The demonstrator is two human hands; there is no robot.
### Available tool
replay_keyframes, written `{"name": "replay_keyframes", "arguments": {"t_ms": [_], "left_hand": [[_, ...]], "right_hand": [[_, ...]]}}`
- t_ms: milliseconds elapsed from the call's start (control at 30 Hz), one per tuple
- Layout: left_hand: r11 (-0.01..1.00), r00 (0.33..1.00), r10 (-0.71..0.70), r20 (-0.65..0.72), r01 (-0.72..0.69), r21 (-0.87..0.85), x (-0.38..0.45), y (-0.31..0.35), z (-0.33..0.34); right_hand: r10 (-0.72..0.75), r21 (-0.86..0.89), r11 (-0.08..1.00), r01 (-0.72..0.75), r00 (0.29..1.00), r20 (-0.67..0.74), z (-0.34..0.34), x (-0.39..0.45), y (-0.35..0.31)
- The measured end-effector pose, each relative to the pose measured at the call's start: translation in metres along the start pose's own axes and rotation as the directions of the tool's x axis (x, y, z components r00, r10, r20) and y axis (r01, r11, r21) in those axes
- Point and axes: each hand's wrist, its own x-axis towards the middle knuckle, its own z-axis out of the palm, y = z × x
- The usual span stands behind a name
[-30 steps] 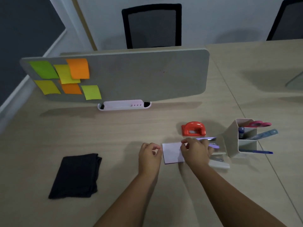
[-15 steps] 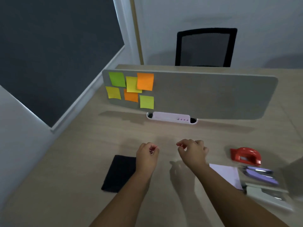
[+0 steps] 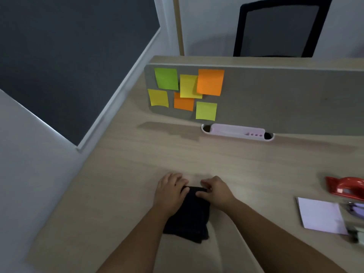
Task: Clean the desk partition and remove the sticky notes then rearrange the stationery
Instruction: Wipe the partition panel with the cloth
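Note:
A folded black cloth (image 3: 189, 215) lies on the wooden desk (image 3: 122, 184) in front of me. My left hand (image 3: 170, 191) rests on its far left corner and my right hand (image 3: 213, 191) pinches its far right edge. The grey desk partition (image 3: 285, 101) stands upright across the back of the desk. Several sticky notes (image 3: 189, 89), green, yellow and orange, cling to its left end. At the right edge lie a red hole punch (image 3: 346, 187), a pale note pad (image 3: 321, 215) and blurred stationery (image 3: 354, 209).
A white cable tray (image 3: 236, 133) is set into the desk below the partition. A black mesh chair (image 3: 279, 26) stands behind it. The desk's left edge drops off toward a dark wall panel (image 3: 69, 56).
Both hands moved left from the note pad to the black cloth and closed on its far edge. The view swung left, so the stationery slid to the right edge.

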Motion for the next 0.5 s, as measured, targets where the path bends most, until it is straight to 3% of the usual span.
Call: {"name": "replay_keyframes", "arguments": {"t_ms": [100,233,367,500], "left_hand": [[0.991,0.994,0.096,-0.050,-0.090,0.103,-0.015,-0.014,0.007],[0.993,0.988,0.111,-0.110,-0.106,0.051,-0.020,-0.022,0.016],[0.985,0.973,0.172,-0.152,-0.172,0.015,-0.020,-0.022,0.019],[0.979,0.979,0.179,-0.093,-0.187,-0.079,0.016,0.004,0.002]], "right_hand": [[-0.009,-0.138,0.990,0.011,1.000,0.012,0.015,0.003,-0.006],[-0.100,-0.197,0.976,0.091,0.994,-0.036,0.034,-0.002,-0.007],[-0.148,0.057,0.987,0.151,0.987,-0.055,0.031,-0.010,-0.007],[-0.014,0.378,0.916,0.132,0.954,-0.301,0.006,-0.012,-0.003]]}}
